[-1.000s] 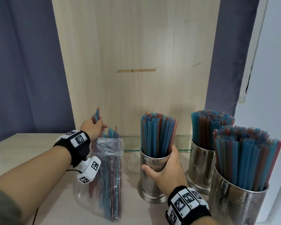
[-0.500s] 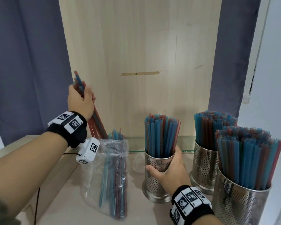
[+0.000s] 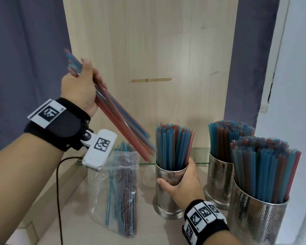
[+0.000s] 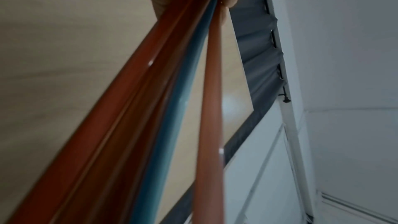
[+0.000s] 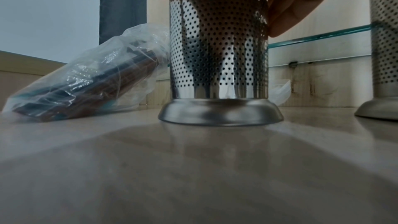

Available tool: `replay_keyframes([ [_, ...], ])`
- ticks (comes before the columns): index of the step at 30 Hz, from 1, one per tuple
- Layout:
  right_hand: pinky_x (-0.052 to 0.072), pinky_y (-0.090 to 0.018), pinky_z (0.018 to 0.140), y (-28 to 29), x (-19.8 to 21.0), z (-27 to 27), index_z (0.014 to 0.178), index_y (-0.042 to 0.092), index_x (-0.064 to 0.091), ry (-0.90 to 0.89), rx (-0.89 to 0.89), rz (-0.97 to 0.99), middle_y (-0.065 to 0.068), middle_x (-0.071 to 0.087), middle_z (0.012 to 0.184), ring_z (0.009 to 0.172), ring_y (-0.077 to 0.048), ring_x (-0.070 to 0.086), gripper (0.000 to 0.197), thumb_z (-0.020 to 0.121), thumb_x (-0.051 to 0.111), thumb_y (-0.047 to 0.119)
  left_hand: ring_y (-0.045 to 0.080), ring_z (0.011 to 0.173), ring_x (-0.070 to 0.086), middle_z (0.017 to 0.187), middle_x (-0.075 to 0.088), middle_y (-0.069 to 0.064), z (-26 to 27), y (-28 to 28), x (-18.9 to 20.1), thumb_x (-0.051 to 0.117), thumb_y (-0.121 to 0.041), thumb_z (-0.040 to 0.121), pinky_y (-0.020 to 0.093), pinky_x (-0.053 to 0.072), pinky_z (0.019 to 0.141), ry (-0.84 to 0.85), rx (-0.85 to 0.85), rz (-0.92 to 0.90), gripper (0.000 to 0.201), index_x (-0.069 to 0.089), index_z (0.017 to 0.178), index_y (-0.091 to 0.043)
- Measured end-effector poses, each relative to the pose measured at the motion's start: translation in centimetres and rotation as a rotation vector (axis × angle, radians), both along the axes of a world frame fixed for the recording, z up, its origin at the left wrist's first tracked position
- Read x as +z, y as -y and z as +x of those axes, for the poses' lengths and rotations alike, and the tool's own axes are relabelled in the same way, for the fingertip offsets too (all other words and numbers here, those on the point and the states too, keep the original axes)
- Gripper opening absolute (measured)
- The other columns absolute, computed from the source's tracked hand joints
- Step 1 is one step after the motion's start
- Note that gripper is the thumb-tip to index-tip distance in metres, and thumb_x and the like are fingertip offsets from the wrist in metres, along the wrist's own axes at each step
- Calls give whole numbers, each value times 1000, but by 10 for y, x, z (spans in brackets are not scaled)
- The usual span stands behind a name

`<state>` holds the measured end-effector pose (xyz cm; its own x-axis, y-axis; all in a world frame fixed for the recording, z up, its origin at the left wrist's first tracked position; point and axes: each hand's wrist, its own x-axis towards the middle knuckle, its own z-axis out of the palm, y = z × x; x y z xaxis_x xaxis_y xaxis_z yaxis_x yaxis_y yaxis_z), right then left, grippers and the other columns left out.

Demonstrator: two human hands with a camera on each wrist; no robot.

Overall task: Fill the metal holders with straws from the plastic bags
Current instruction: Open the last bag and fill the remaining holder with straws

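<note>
- Left wristband point(image 3: 60, 123): white tag with a black square-pattern marker; small characters at its right edge, too small to read.
- White clip-on unit point(image 3: 100, 150) below that wrist: one black-and-white pattern marker, no lettering.
- Right wristband point(image 3: 204, 222), lower right of the frame: several pattern markers; tiny characters beside them, illegible.
- No brand, label or number legible elsewhere.

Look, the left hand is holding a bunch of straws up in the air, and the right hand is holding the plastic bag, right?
Not quite. The head view shows the right hand holding the metal holder, not the plastic bag.
</note>
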<state>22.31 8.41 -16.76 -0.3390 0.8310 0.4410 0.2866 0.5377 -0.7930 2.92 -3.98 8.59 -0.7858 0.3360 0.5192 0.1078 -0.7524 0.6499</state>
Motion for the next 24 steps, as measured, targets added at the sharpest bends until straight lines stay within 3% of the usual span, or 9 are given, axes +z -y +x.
replay_keyframes([
  [3, 46, -29, 105, 0, 1, 0, 139, 36, 30, 1, 3, -9, 19, 53, 127, 119, -4, 53, 106, 53, 90, 53, 5, 45, 49, 52, 52, -9, 30, -6, -9, 57, -29, 99, 24, 48, 53, -34, -56, -3, 29, 49, 73, -16],
  [8, 46, -29, 103, 0, 1, 0, 139, 35, 29, 15, -1, -29, 16, 54, 126, 117, -7, 54, 106, 54, 89, 55, 7, 50, 51, 56, 55, -8, 68, -19, -18, 61, -23, 96, 25, 48, 54, -82, -162, 28, 16, 53, 85, -15],
  [12, 47, -28, 101, 3, 3, 1, 136, 35, 30, 16, -5, -26, 17, 54, 122, 111, -5, 53, 102, 54, 88, 55, 8, 50, 52, 54, 57, -9, 85, -27, -23, 61, -23, 96, 29, 50, 58, -148, -94, -8, 16, 55, 85, -14],
  [17, 47, -34, 105, 1, 1, 1, 139, 35, 30, 25, -10, -17, 16, 53, 128, 120, -7, 52, 106, 52, 86, 59, 10, 55, 56, 68, 58, -2, 87, -31, -32, 62, -26, 95, 27, 54, 62, -318, 67, -78, 13, 50, 90, -21],
  [24, 47, -36, 105, -1, -2, 0, 140, 36, 30, 35, -18, -21, 17, 52, 129, 121, -8, 52, 108, 49, 83, 64, 7, 55, 61, 71, 61, -1, 81, -36, -44, 62, -28, 94, 25, 54, 61, -430, 192, -107, 16, 48, 90, -26],
])
